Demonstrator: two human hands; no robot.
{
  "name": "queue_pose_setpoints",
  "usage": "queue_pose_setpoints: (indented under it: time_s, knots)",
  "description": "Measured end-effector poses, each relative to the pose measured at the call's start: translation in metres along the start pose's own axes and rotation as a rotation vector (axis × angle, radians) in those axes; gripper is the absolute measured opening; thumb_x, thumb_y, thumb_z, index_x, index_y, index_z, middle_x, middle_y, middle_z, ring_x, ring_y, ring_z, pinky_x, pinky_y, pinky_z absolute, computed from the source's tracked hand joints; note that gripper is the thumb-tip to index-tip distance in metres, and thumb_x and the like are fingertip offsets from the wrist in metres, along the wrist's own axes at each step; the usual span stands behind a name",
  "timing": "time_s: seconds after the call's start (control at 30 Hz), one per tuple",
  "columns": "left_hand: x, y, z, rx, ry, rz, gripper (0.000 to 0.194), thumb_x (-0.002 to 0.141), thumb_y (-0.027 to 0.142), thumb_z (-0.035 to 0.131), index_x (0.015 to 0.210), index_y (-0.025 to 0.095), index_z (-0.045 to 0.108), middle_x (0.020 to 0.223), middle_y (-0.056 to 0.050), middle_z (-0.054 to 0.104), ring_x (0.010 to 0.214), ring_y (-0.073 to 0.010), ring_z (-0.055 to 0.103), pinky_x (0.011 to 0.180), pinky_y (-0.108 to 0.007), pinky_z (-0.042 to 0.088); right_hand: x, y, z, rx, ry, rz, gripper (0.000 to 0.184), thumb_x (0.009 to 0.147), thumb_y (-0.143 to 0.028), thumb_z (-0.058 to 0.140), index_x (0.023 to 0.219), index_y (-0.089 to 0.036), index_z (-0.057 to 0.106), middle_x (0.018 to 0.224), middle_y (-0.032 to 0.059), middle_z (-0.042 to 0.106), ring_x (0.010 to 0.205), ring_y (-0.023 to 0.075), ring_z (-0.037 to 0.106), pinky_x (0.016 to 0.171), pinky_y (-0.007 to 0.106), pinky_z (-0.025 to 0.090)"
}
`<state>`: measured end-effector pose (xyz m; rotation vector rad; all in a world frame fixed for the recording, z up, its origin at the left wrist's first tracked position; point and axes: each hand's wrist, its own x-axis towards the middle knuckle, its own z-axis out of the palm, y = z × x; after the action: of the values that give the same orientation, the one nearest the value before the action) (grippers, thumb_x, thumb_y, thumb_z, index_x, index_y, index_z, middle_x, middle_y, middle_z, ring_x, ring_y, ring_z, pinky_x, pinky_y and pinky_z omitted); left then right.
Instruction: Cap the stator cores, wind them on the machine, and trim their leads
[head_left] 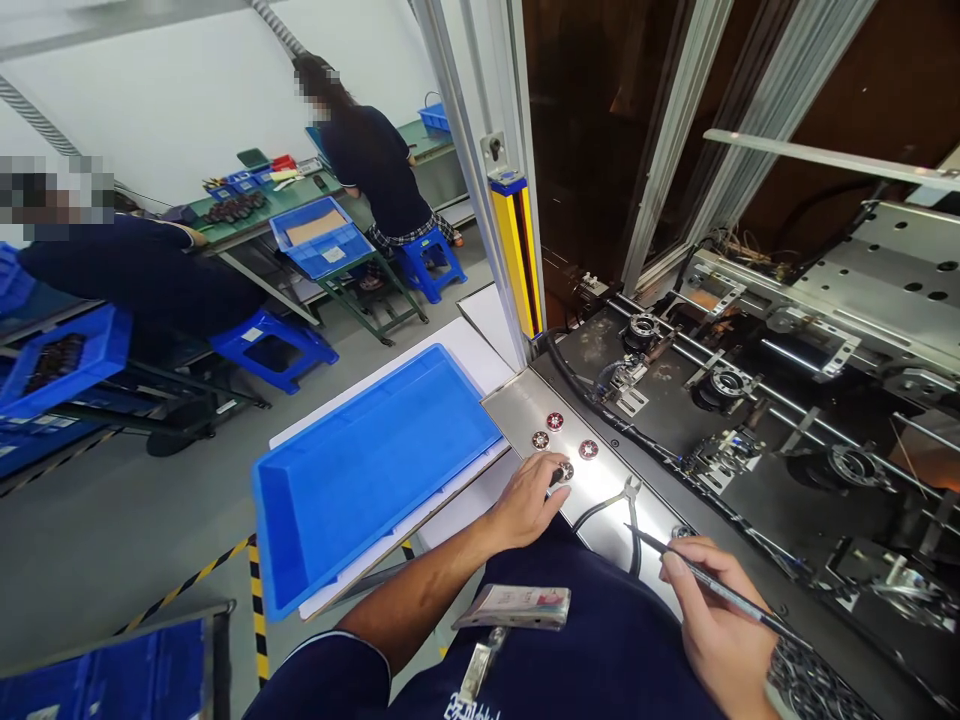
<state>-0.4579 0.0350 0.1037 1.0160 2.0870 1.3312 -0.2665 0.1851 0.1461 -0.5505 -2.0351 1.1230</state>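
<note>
My left hand point(529, 497) is closed at the metal ledge, thumb and fingertips around a small round part point(567, 471) that is partly hidden by the fingers. Just beyond it lie several similar discs with spoked metal centres, among them a red-rimmed disc point(555, 421) and another disc point(589, 450). My right hand point(716, 610) grips a slim dark pointed tool point(705, 577), its tip aimed left; whether it is tweezers or a pen I cannot tell. Between both hands, cutting pliers point(632, 490) with dark handles rest on the ledge. Near my right fingertips, another round part point(681, 533) is partly covered.
On the right stands a machine point(720, 385) with rods and round fixtures. A yellow safety bar point(516, 260) is on its frame post. Left of the ledge is a blue tray point(382, 460). Dark coiled parts point(814, 680) lie lower right. Two people sit at a green bench point(296, 190).
</note>
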Motion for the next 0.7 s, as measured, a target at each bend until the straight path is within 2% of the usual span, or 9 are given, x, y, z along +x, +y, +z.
queue_pose_setpoints:
  time_s: [0.03, 0.13, 0.27, 0.5, 0.63, 0.7]
  knots:
    - [-0.001, 0.011, -0.005, 0.011, -0.04, 0.043, 0.014, 0.086, 0.03, 0.062, 0.096, 0.021, 0.064, 0.106, -0.012, 0.069, 0.104, -0.028, 0.062, 0.101, -0.044, 0.043, 0.001, -0.001, 0.001, 0.019, -0.007, -0.002, 0.003, 0.086, -0.023, 0.068, 0.087, -0.02, 0.066, 0.076, 0.0007, 0.068, 0.069, 0.0147, 0.067, 0.066, 0.026, 0.054]
    - [-0.001, 0.038, -0.013, 0.039, -0.146, 0.157, 0.014, 0.09, 0.032, 0.059, 0.09, 0.022, 0.069, 0.081, -0.008, 0.067, 0.079, -0.023, 0.062, 0.085, -0.036, 0.047, 0.005, -0.005, 0.006, 0.08, -0.052, -0.011, 0.003, 0.087, -0.021, 0.066, 0.089, -0.02, 0.065, 0.077, 0.0011, 0.067, 0.069, 0.0145, 0.065, 0.063, 0.026, 0.053]
    - [0.0, 0.058, -0.015, 0.128, -0.176, 0.332, 0.021, 0.094, 0.033, 0.056, 0.097, 0.02, 0.073, 0.077, -0.009, 0.067, 0.072, -0.0215, 0.059, 0.076, -0.033, 0.045, 0.009, -0.013, 0.008, 0.128, -0.098, -0.021, 0.003, 0.087, -0.019, 0.065, 0.089, -0.021, 0.065, 0.073, 0.0003, 0.066, 0.069, 0.0141, 0.064, 0.064, 0.026, 0.053]
    - [-0.007, 0.056, -0.011, 0.112, -0.172, 0.417, 0.023, 0.093, 0.034, 0.06, 0.103, 0.019, 0.074, 0.074, -0.007, 0.066, 0.068, -0.0187, 0.058, 0.07, -0.03, 0.044, 0.014, -0.02, 0.011, 0.159, -0.132, 0.025, 0.001, 0.085, -0.02, 0.069, 0.085, -0.021, 0.068, 0.074, 0.001, 0.067, 0.068, 0.0143, 0.065, 0.062, 0.023, 0.053]
    - [-0.009, 0.054, -0.005, 0.148, -0.204, 0.55, 0.039, 0.099, 0.043, 0.047, 0.102, 0.012, 0.071, 0.068, -0.005, 0.063, 0.064, -0.0154, 0.057, 0.066, -0.027, 0.045, 0.018, -0.02, 0.015, 0.222, -0.253, 0.105, 0.009, 0.084, -0.028, 0.071, 0.078, -0.021, 0.07, 0.07, 0.0001, 0.067, 0.057, 0.0127, 0.063, 0.054, 0.022, 0.052]
    - [-0.01, 0.056, -0.004, 0.151, -0.232, 0.555, 0.043, 0.101, 0.043, 0.041, 0.101, 0.011, 0.07, 0.069, -0.006, 0.065, 0.065, -0.0145, 0.058, 0.066, -0.025, 0.046, 0.019, -0.017, 0.015, 0.254, -0.29, 0.152, 0.011, 0.083, -0.031, 0.072, 0.079, -0.021, 0.071, 0.067, -0.0005, 0.066, 0.05, 0.012, 0.06, 0.049, 0.021, 0.051]
